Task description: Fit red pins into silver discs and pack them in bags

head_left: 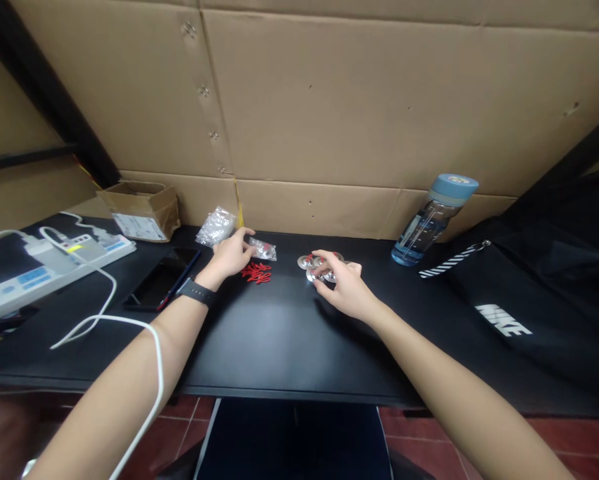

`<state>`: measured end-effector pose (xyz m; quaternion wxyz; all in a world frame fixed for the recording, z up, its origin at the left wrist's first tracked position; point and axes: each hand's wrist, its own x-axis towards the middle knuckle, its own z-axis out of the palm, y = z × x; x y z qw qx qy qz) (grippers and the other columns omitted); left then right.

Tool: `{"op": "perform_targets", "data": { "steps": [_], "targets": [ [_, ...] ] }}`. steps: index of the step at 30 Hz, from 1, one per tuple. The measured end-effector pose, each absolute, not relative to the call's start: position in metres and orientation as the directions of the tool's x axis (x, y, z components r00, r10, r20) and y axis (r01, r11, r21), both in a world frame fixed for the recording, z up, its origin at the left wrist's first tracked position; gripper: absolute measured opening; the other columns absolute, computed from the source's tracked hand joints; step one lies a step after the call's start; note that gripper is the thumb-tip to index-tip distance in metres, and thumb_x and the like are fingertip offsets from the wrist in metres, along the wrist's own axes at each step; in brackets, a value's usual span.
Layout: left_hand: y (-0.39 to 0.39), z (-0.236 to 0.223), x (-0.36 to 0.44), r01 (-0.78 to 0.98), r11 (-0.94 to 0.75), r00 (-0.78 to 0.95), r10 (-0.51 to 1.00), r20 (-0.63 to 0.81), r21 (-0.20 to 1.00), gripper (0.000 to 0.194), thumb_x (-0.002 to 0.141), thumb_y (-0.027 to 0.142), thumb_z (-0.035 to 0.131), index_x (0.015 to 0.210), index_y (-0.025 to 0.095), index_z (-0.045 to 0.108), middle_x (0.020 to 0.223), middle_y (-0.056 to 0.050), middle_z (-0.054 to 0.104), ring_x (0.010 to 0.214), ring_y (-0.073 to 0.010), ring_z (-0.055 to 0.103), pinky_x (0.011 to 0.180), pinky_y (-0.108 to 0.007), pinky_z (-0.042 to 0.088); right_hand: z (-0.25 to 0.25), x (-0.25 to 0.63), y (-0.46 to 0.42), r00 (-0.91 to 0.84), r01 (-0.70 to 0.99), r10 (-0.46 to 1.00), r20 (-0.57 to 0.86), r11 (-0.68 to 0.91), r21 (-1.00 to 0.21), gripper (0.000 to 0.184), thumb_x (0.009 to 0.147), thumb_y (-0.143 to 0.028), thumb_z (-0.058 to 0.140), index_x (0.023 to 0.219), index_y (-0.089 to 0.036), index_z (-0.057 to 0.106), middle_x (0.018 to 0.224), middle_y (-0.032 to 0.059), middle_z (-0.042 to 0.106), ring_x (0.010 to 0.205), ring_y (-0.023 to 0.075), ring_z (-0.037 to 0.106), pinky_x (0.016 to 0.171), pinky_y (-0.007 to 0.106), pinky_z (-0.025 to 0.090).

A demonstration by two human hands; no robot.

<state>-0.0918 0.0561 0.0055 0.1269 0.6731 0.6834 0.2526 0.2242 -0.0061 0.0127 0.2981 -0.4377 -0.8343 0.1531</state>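
Observation:
My left hand rests on the table with thumb and fingers apart. Its fingertips are at a small clear packet that has something silver and red inside. A pile of red cords lies just below that packet. Behind the hand is a stack of clear plastic bags. My right hand reaches over several small shiny silver discs with red bits on them. Its thumb and forefinger are spread around the near discs, and the other fingers partly hide the rest.
At left lie a phone, a white power strip with cables, and an open cardboard box. A white cable crosses over my left forearm. A blue-lidded bottle and black bag stand at right. Cardboard walls the back.

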Motion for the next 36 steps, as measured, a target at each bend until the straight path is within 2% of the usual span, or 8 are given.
{"op": "perform_targets", "data": {
  "steps": [4,8,14,20,27,30,33,36],
  "targets": [
    [0.058,0.001,-0.093,0.943,-0.035,-0.048,0.970,0.239,0.330,0.033,0.096,0.033,0.060,0.129,0.026,0.064,0.108,-0.008,0.081,0.121,-0.0345,0.067,0.105,-0.053,0.040,0.014,0.224,-0.007,-0.451,0.648,0.820,0.352,0.573,-0.502,0.055,0.091,-0.020,0.065,0.143,-0.031,0.048,0.118,0.0050,0.079,0.110,0.0272,0.072,0.102,0.046,0.030],
    [0.048,0.014,-0.086,0.989,-0.076,0.030,0.943,0.331,0.127,0.027,0.097,0.034,0.054,0.114,0.025,0.073,0.121,-0.011,0.077,0.121,-0.0353,0.065,0.098,-0.048,0.045,0.015,0.225,-0.007,-0.450,0.660,0.820,0.355,0.572,-0.487,0.052,0.092,-0.021,0.065,0.141,-0.032,0.051,0.118,0.0035,0.079,0.110,0.0265,0.072,0.100,0.045,0.031],
    [0.019,0.019,-0.064,0.965,-0.262,0.263,0.955,0.135,-0.025,0.037,0.099,0.046,0.051,0.115,0.028,0.079,0.121,-0.013,0.077,0.120,-0.0389,0.063,0.101,-0.052,0.043,0.013,0.225,-0.007,-0.451,0.652,0.816,0.363,0.578,-0.490,0.047,0.093,-0.021,0.064,0.138,-0.034,0.056,0.117,0.0029,0.079,0.110,0.0268,0.071,0.098,0.045,0.031],
    [0.023,0.000,-0.058,0.981,-0.190,0.182,0.972,0.150,0.041,0.055,0.102,0.060,0.040,0.140,0.030,0.068,0.153,-0.016,0.060,0.136,-0.0479,0.048,0.107,-0.065,0.035,0.013,0.226,-0.007,-0.469,0.657,0.808,0.356,0.589,-0.470,0.047,0.094,-0.024,0.064,0.140,-0.032,0.056,0.119,0.0065,0.078,0.109,0.0286,0.070,0.097,0.045,0.032],
    [0.042,0.005,-0.063,0.983,-0.099,0.062,0.972,0.225,0.157,0.054,0.104,0.059,0.037,0.136,0.029,0.069,0.141,-0.018,0.064,0.135,-0.0458,0.047,0.109,-0.064,0.035,0.014,0.227,-0.006,-0.482,0.669,0.815,0.322,0.580,-0.465,0.046,0.093,-0.024,0.065,0.137,-0.032,0.058,0.117,0.0061,0.078,0.109,0.0294,0.070,0.098,0.046,0.033],
    [0.042,0.019,-0.070,0.979,-0.087,0.014,0.928,0.373,0.182,0.045,0.103,0.052,0.043,0.124,0.024,0.071,0.130,-0.018,0.067,0.130,-0.0424,0.051,0.108,-0.057,0.039,0.013,0.227,-0.006,-0.488,0.670,0.814,0.315,0.581,-0.461,0.043,0.093,-0.024,0.066,0.135,-0.031,0.060,0.118,0.0064,0.078,0.109,0.0294,0.070,0.098,0.046,0.033],
    [0.041,0.032,-0.089,0.959,0.008,-0.165,0.831,0.531,0.284,0.035,0.099,0.043,0.052,0.122,0.021,0.067,0.127,-0.019,0.068,0.127,-0.0418,0.054,0.107,-0.055,0.039,0.013,0.227,-0.006,-0.490,0.668,0.812,0.317,0.583,-0.462,0.042,0.093,-0.023,0.066,0.134,-0.031,0.061,0.118,0.0048,0.078,0.109,0.0285,0.070,0.098,0.047,0.032],
    [0.045,0.037,-0.116,0.931,0.142,-0.299,0.822,0.484,0.335,0.037,0.092,0.047,0.061,0.117,0.021,0.071,0.120,-0.019,0.073,0.124,-0.0446,0.057,0.106,-0.058,0.039,0.013,0.227,-0.006,-0.494,0.667,0.806,0.326,0.592,-0.453,0.041,0.093,-0.023,0.067,0.133,-0.031,0.061,0.118,0.0048,0.078,0.109,0.0284,0.069,0.097,0.046,0.032]
  ]
}}
